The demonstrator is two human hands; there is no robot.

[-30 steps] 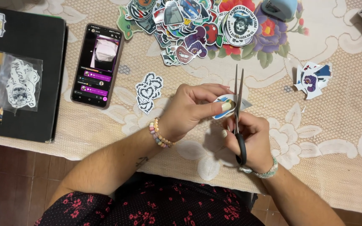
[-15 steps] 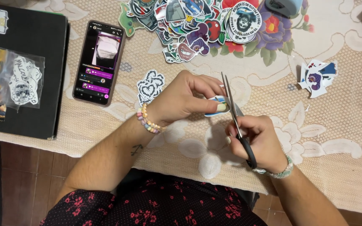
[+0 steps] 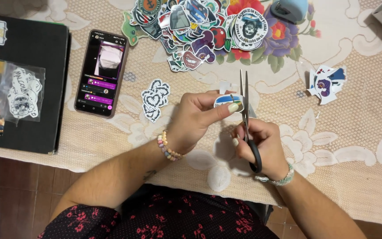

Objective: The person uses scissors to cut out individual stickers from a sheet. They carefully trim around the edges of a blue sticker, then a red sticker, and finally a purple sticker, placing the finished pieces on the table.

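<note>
Pinching a small blue-and-white paper sticker [image 3: 228, 101] between left hand [image 3: 197, 121] thumb and fingers at frame centre, right hand [image 3: 259, 146] fingers curled through black-handled steel scissors [image 3: 246, 117], blades nearly closed at the sticker's three o'clock edge, black smartphone [image 3: 101, 73] at nine o'clock

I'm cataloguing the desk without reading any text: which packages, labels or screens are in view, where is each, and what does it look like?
Phone: left of centre on the tablecloth, lit dark screen with purple bars.
Clear bag: on the black folder at left, holding black-and-white stickers.
Sticker pile: top centre, many colours.
Small sticker: oval, blue and white, pinched in the left hand beside the scissors in the right hand.
</note>
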